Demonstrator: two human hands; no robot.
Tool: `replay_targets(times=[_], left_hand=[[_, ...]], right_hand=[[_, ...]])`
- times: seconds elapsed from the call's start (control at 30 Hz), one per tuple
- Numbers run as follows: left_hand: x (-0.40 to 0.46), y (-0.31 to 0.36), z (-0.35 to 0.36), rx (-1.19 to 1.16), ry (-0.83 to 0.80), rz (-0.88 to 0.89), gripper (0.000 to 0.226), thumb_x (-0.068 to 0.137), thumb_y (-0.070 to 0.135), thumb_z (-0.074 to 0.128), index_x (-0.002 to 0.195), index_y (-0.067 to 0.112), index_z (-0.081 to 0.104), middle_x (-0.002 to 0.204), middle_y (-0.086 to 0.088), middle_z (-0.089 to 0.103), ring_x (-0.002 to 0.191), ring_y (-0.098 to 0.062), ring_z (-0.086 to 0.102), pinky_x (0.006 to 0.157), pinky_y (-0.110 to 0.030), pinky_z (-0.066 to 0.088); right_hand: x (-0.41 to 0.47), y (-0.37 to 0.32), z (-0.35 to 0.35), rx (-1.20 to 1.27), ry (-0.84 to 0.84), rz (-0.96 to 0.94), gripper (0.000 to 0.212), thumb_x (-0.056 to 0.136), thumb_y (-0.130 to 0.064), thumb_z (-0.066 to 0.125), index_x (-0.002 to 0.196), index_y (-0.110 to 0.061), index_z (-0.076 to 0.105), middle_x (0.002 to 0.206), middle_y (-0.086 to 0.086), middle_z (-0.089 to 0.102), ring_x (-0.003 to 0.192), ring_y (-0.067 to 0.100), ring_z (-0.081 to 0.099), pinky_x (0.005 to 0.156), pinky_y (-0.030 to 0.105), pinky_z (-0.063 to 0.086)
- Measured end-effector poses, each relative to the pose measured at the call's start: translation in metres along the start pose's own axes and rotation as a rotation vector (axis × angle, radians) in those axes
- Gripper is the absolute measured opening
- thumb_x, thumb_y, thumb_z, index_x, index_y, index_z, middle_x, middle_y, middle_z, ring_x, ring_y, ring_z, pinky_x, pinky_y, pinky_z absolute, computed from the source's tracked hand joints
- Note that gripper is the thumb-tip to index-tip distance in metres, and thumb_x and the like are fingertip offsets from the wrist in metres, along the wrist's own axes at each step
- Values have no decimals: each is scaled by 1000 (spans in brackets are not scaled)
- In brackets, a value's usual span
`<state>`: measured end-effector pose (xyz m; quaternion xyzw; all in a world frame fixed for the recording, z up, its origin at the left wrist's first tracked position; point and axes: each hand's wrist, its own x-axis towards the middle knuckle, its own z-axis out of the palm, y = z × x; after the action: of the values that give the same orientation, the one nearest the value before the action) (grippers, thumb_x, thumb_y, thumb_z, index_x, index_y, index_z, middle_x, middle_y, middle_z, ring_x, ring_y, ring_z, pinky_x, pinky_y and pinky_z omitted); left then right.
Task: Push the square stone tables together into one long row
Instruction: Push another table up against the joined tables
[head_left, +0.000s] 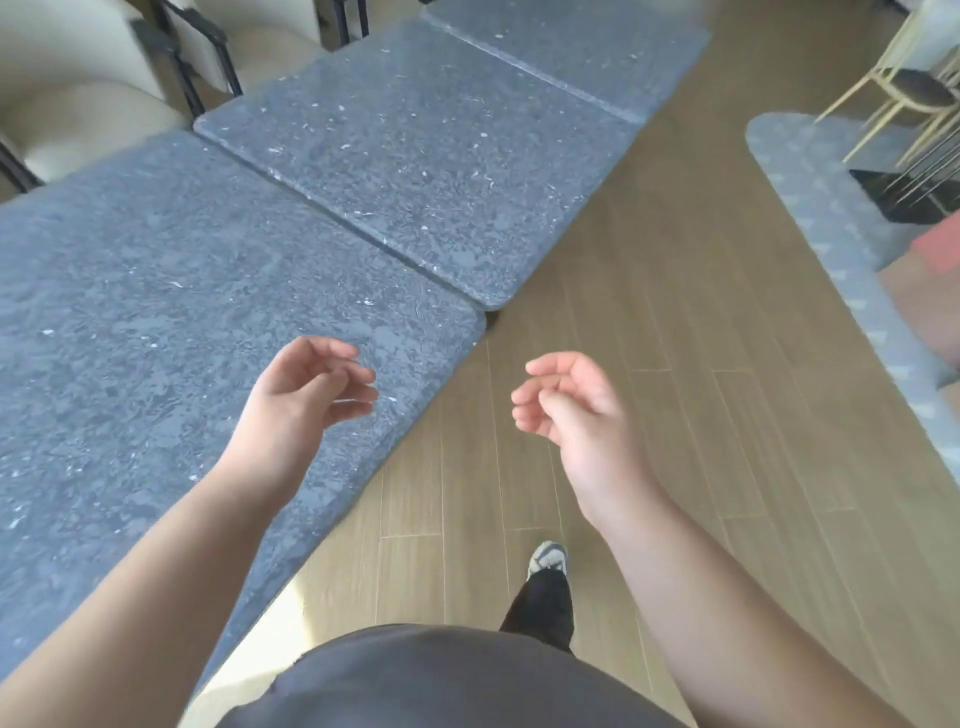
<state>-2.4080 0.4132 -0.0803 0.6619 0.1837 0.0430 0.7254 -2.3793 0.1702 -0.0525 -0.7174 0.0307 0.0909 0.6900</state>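
Three square grey stone tables run in a row from lower left to upper right: the nearest table (156, 338), the middle table (415, 171) and the far table (582, 47). Their edges lie close together, with thin seams between them. My left hand (306, 395) hovers above the near table's right corner, fingers loosely curled, holding nothing. My right hand (571, 405) hangs over the wooden floor to the right of that table, fingers loosely curled and empty too.
Cream chairs (78, 88) with dark frames stand behind the tables at upper left. A grey patterned bench or counter edge (831, 228) runs along the right, with a light-framed chair (909, 88) beyond it. Wooden floor (649, 312) lies between. My foot (548, 558) is below.
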Motion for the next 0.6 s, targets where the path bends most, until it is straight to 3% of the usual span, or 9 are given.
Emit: replay_targets(times=[0.2,0.43,0.53,0.6], left_hand=[[41,-31,82,-100,215,-93,29,99,-7,40,98,14,60,87,-5,68,75,-20,69,78,-37,56],[65,-85,148,-443,496,-403,15,95,-1,53,99,12,60,86,-6,69,75,-23,69,84,-45,55],[82,-117,158,-559,614,-495,16,97,-2,48,102,10,58,96,-11,68,83,-26,71,83,-45,57],[96,-142,164,-696,650,-550,19,101,3,44,115,6,56,115,-15,66,100,-30,70,86,-46,56]], right_hand=[[114,23,-55,-54,-195,143,34,93,13,37,97,-10,60,78,5,66,68,17,61,73,31,54],[215,67,-74,-205,-394,370,31,92,9,36,96,-14,57,83,5,66,70,15,61,71,30,54],[251,103,-61,-259,-429,459,27,95,4,39,95,-18,55,92,6,66,77,16,64,74,32,54],[273,127,-49,-302,-445,512,21,96,-1,44,97,-20,53,102,9,66,82,16,66,76,33,55]])
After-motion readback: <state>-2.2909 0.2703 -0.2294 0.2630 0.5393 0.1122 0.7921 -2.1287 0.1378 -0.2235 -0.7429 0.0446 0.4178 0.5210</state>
